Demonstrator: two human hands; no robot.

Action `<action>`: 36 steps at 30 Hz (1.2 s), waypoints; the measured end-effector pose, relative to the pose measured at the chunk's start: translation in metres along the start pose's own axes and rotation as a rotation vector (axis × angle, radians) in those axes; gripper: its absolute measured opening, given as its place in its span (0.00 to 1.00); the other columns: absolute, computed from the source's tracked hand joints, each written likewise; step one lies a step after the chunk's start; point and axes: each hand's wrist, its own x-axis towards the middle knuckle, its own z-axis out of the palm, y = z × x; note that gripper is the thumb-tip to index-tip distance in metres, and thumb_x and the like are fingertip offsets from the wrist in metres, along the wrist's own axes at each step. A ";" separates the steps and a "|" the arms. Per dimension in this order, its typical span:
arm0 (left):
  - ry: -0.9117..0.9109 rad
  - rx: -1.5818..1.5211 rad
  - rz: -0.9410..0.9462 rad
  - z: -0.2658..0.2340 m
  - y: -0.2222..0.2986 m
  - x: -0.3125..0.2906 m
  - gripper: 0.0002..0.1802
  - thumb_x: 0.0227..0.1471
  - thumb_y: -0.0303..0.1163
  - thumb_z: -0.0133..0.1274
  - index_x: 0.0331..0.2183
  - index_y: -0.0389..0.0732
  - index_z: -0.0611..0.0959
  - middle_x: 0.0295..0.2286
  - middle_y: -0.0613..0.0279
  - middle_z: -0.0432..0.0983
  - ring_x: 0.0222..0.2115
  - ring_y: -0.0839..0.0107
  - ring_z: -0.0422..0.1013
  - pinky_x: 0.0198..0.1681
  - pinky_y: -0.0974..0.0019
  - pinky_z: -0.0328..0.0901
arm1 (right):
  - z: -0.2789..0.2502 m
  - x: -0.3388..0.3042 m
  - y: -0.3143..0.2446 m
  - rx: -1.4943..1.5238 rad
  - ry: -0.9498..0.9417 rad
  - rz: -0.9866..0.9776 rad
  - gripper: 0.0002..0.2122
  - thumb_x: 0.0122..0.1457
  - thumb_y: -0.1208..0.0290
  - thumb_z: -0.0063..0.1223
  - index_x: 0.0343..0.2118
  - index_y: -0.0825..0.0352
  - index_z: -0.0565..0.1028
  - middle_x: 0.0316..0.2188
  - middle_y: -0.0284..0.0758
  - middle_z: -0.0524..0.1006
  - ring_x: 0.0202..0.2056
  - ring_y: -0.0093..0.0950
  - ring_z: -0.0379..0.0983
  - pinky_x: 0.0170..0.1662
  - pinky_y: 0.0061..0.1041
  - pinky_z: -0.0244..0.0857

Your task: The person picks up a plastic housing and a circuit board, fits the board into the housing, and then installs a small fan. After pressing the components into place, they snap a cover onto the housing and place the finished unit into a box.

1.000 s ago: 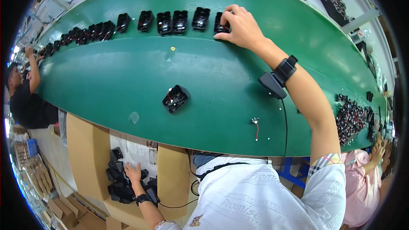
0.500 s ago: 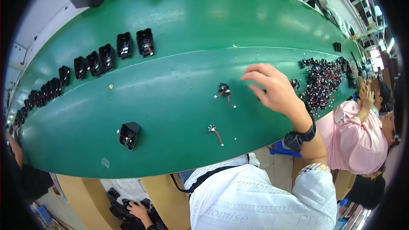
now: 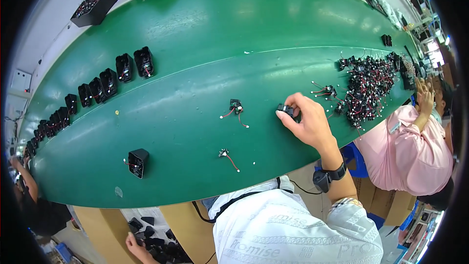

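Note:
My right hand [image 3: 308, 121] is over the green table, its thumb and fingers pinching a small black plastic part [image 3: 285, 110]. Below the table edge, my left hand [image 3: 138, 249] reaches into a cardboard box among black plastic housings [image 3: 159, 252]; its fingers look stretched out, partly blurred. Left of my right hand lies a small black part with red wires [image 3: 236, 105]. Closer to me is a small part with one red wire and white connector [image 3: 223, 153]. A black housing [image 3: 138, 163] with parts and a wire inside lies farther left.
A big heap of black wired parts [image 3: 366, 90] covers the table's right side, with a few loose ones [image 3: 330, 91] beside it. Black housings [image 3: 108, 82] form a row along the left. A bin of parts [image 3: 97, 4] stands behind. People sit at both ends.
My right hand has come down and left and now pinches a small black part. The left hand has shifted left and lower in the box. The whole view has turned slightly.

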 end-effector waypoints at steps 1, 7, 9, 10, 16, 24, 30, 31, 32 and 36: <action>-0.098 0.020 0.082 -0.006 0.012 0.002 0.19 0.58 0.47 0.57 0.41 0.42 0.79 0.32 0.67 0.71 0.31 0.76 0.67 0.26 0.71 0.61 | -0.005 0.004 -0.011 -0.007 0.000 -0.008 0.13 0.52 0.71 0.65 0.38 0.69 0.75 0.30 0.37 0.77 0.27 0.29 0.75 0.30 0.26 0.67; -0.612 -0.143 0.607 0.120 0.155 -0.165 0.28 0.42 0.30 0.56 0.49 0.36 0.74 0.48 0.55 0.70 0.48 0.68 0.66 0.41 0.71 0.65 | -0.023 0.001 -0.007 0.063 0.231 -0.212 0.10 0.51 0.77 0.63 0.37 0.67 0.78 0.32 0.36 0.80 0.31 0.28 0.75 0.34 0.26 0.67; -0.832 -0.213 0.645 0.148 0.171 -0.200 0.29 0.40 0.34 0.61 0.46 0.35 0.74 0.45 0.53 0.71 0.46 0.66 0.68 0.45 0.66 0.66 | -0.018 0.008 -0.017 0.108 0.188 -0.227 0.09 0.51 0.77 0.63 0.37 0.67 0.79 0.32 0.35 0.80 0.32 0.28 0.75 0.34 0.25 0.67; -0.954 -0.256 0.663 0.166 0.182 -0.215 0.30 0.42 0.39 0.68 0.44 0.34 0.74 0.42 0.52 0.73 0.44 0.65 0.71 0.48 0.61 0.66 | -0.015 0.011 -0.020 0.146 0.159 -0.216 0.09 0.51 0.77 0.63 0.36 0.67 0.80 0.32 0.35 0.80 0.32 0.28 0.75 0.34 0.25 0.67; -1.285 -0.245 0.671 0.253 0.192 -0.239 0.38 0.34 0.23 0.68 0.49 0.35 0.70 0.51 0.46 0.69 0.52 0.60 0.67 0.57 0.59 0.61 | -0.004 0.024 -0.017 0.003 0.159 -0.264 0.08 0.51 0.76 0.64 0.35 0.65 0.81 0.32 0.33 0.80 0.32 0.25 0.74 0.34 0.24 0.67; -1.033 -0.198 0.797 0.278 0.183 -0.230 0.37 0.37 0.21 0.61 0.52 0.38 0.68 0.53 0.49 0.68 0.49 0.68 0.66 0.55 0.64 0.62 | -0.020 0.015 -0.011 0.093 0.154 -0.214 0.15 0.53 0.78 0.61 0.45 0.68 0.77 0.38 0.36 0.80 0.34 0.25 0.75 0.34 0.22 0.67; -0.976 -0.351 0.704 0.289 0.173 -0.228 0.41 0.36 0.15 0.56 0.55 0.41 0.65 0.58 0.43 0.63 0.34 0.73 0.71 0.41 0.68 0.69 | -0.056 -0.023 0.001 -0.099 -0.009 -0.253 0.13 0.51 0.85 0.56 0.40 0.66 0.79 0.42 0.39 0.77 0.38 0.33 0.76 0.40 0.29 0.71; -0.979 -0.362 0.700 0.290 0.173 -0.228 0.41 0.36 0.15 0.56 0.55 0.41 0.65 0.58 0.43 0.63 0.34 0.73 0.71 0.41 0.68 0.69 | -0.053 -0.027 -0.005 -0.172 -0.095 -0.196 0.14 0.49 0.85 0.58 0.40 0.65 0.79 0.45 0.39 0.75 0.40 0.39 0.75 0.44 0.34 0.71; -0.981 -0.373 0.698 0.291 0.173 -0.226 0.41 0.36 0.15 0.56 0.55 0.41 0.65 0.58 0.43 0.63 0.34 0.73 0.71 0.41 0.68 0.69 | -0.050 -0.030 -0.005 -0.211 -0.098 -0.186 0.14 0.47 0.85 0.58 0.39 0.66 0.78 0.43 0.38 0.75 0.41 0.39 0.74 0.44 0.35 0.70; -1.040 -0.347 0.677 0.290 0.175 -0.222 0.41 0.35 0.14 0.56 0.54 0.41 0.63 0.58 0.42 0.62 0.34 0.72 0.72 0.41 0.68 0.70 | -0.039 -0.037 0.016 -0.108 -0.094 -0.039 0.12 0.51 0.85 0.56 0.40 0.68 0.77 0.41 0.37 0.75 0.41 0.34 0.75 0.42 0.29 0.72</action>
